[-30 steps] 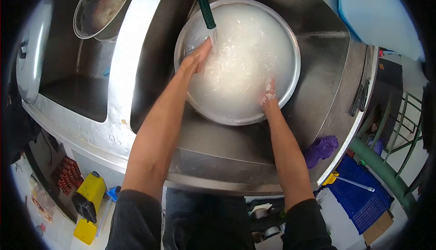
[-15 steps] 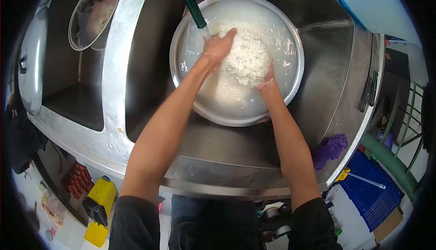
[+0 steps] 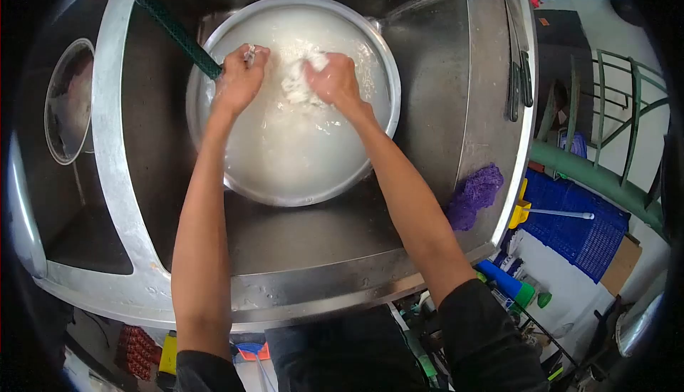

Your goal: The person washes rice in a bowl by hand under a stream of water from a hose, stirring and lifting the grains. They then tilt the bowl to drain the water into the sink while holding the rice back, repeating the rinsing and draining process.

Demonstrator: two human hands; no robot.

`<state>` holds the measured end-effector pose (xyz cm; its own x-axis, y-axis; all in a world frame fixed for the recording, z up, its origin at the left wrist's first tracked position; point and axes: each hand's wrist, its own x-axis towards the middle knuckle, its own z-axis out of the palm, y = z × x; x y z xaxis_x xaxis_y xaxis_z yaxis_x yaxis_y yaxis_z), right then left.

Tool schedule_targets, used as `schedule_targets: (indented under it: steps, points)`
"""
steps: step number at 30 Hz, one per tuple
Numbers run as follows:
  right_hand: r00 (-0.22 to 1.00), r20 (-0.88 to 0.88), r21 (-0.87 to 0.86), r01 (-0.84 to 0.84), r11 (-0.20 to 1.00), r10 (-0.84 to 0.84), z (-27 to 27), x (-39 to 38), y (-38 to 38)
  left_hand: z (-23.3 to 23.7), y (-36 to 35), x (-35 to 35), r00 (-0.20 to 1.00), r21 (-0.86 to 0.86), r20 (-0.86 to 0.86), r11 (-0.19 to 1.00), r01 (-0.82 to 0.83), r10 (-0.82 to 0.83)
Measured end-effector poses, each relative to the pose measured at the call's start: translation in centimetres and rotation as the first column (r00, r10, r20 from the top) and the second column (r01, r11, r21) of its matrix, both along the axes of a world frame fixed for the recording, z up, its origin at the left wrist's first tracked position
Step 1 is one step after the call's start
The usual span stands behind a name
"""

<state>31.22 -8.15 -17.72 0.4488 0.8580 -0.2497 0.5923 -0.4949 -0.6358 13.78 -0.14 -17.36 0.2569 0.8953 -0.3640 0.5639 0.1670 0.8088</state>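
Note:
A wide metal basin stands in the sink, full of cloudy white water with pale rice grains below the surface. My left hand is over the basin's left side, its fingers curled and a few white grains showing between them. Right beside it, a dark green hose reaches down into the basin. My right hand is near the middle of the water, closed round a clump of wet rice. Part of that clump hangs out to the left of the fingers.
A clear round container sits in the left sink bowl, past the metal divider. On the right ledge lie a purple mesh scrubber and knives. A blue crate is beyond the counter's edge.
My hands have moved apart. The large heap of rice held up between them has dropped into the water, leaving a smaller clump in my right hand. The view has shifted right.

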Motion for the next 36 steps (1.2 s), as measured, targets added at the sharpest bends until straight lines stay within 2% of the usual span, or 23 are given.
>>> schedule_targets:
  steps: [1, 2, 3, 4, 5, 7, 8, 9, 10, 11, 12, 14, 15, 17, 18, 24, 25, 27, 31, 33, 34, 35, 36]
  points:
    - [1.000, 0.002, 0.001, 0.004, 1.000, -0.004, 0.0, -0.5, -0.3, 1.1, 0.0, -0.3, 0.993, -0.004, -0.020, 0.993, 0.118, -0.119]
    - [0.994, 0.102, 0.007, -0.041, 0.999, 0.040, -0.4, -1.1, -0.4, 0.5, 0.0, -0.4, 0.992, -0.002, -0.015, 0.992, 0.126, -0.126]
    - [0.976, 0.203, 0.006, -0.084, 0.996, 0.081, 0.1, -1.9, -0.4, -0.7, -0.2, -0.5, 0.992, 0.076, -0.039, 0.989, 0.124, -0.121]
    - [0.985, 0.161, -0.145, -0.044, 0.988, 0.068, 0.7, -2.4, -0.2, -1.9, -0.4, -0.6, 0.992, 0.154, -0.058, 0.981, 0.122, -0.114]
    - [0.984, 0.169, -0.145, -0.034, 0.989, 0.059, -0.3, -2.4, -0.4, -2.6, -0.5, -0.7, 0.991, 0.156, -0.050, 0.979, 0.129, -0.123]
    - [0.908, 0.377, 0.053, -0.220, 0.974, 0.184, -3.0, -2.4, -1.4, -3.5, -0.7, -1.1, 0.980, 0.467, -0.183, 0.869, 0.162, -0.084]
    - [0.885, 0.410, -0.008, -0.237, 0.971, 0.220, -2.6, -3.0, -1.5, -3.5, -0.8, -1.2, 0.979, 0.470, -0.188, 0.868, 0.161, -0.080]
    - [0.888, 0.400, -0.001, -0.245, 0.970, 0.225, -2.2, -3.2, -1.1, -3.6, -1.0, -1.4, 0.956, 0.459, -0.288, 0.869, 0.186, -0.052]
    - [0.837, 0.309, -0.296, -0.367, 0.882, 0.452, -1.8, -3.2, -0.7, -3.6, -1.1, -1.9, 0.921, 0.445, -0.390, 0.870, 0.210, -0.022]
    - [0.753, 0.154, -0.548, -0.473, 0.690, 0.639, -1.5, -3.4, -0.3, -3.3, -1.1, -2.3, 0.913, 0.445, -0.409, 0.871, 0.207, -0.008]
    - [0.747, 0.144, -0.535, -0.493, 0.686, 0.649, -2.6, -3.4, -0.1, -3.0, -1.1, -2.3, 0.925, 0.421, -0.381, 0.888, 0.187, -0.014]
    - [0.591, -0.104, -0.715, -0.604, 0.352, 0.800, -5.0, -3.4, 0.3, -2.9, -0.9, -2.4, 0.925, 0.356, -0.375, 0.911, 0.207, -0.064]
    - [0.585, -0.110, -0.708, -0.614, 0.350, 0.804, -5.7, -3.9, 0.3, -3.5, -1.2, -2.6, 0.921, 0.355, -0.385, 0.912, 0.206, -0.058]
    - [0.667, -0.149, -0.640, -0.628, 0.443, 0.730, -6.3, -4.4, -1.0, -4.4, -2.0, -2.4, 0.870, 0.354, -0.478, 0.880, 0.316, -0.121]
    - [0.706, -0.173, -0.606, -0.625, 0.491, 0.686, -6.7, -4.4, -1.8, -4.1, -2.1, -2.1, 0.797, 0.274, -0.576, 0.875, 0.400, -0.184]
    - [0.844, -0.353, -0.402, -0.527, 0.749, 0.404, -9.4, -2.1, -3.5, -2.7, -2.4, -2.5, 0.707, 0.091, -0.592, 0.840, 0.535, -0.386]
    - [0.851, -0.387, -0.375, -0.498, 0.782, 0.356, -10.0, -2.1, -3.6, -2.8, -2.4, -2.7, 0.706, 0.087, -0.594, 0.843, 0.531, -0.384]
    - [0.852, -0.453, -0.325, -0.430, 0.842, 0.260, -11.1, -2.3, -3.4, -4.0, -2.3, -2.9, 0.712, -0.044, -0.534, 0.855, 0.516, -0.457]
    - [0.812, -0.579, -0.233, -0.252, 0.939, 0.074, -12.9, -0.2, -1.1, -5.0, -1.6, -2.9, 0.761, -0.108, -0.446, 0.873, 0.476, -0.470]
    - [0.772, -0.636, -0.197, -0.148, 0.969, -0.011, -12.9, -0.2, -2.0, -4.1, -1.4, -2.6, 0.619, -0.098, -0.553, 0.782, 0.616, -0.557]
    - [0.750, -0.660, -0.188, -0.095, 0.978, -0.054, -12.8, 0.3, -2.1, -3.6, -1.4, -2.3, 0.627, -0.094, -0.545, 0.784, 0.614, -0.557]
    - [0.758, -0.651, -0.191, -0.100, 0.977, -0.050, -11.0, -0.2, -1.6, -2.7, -1.2, -2.0, 0.666, -0.076, -0.551, 0.825, 0.560, -0.503]
    - [0.935, -0.351, -0.282, -0.151, 0.948, 0.045, -7.4, -1.7, -0.9, -2.1, -1.1, -1.8, 0.701, -0.060, -0.555, 0.863, 0.502, -0.447]
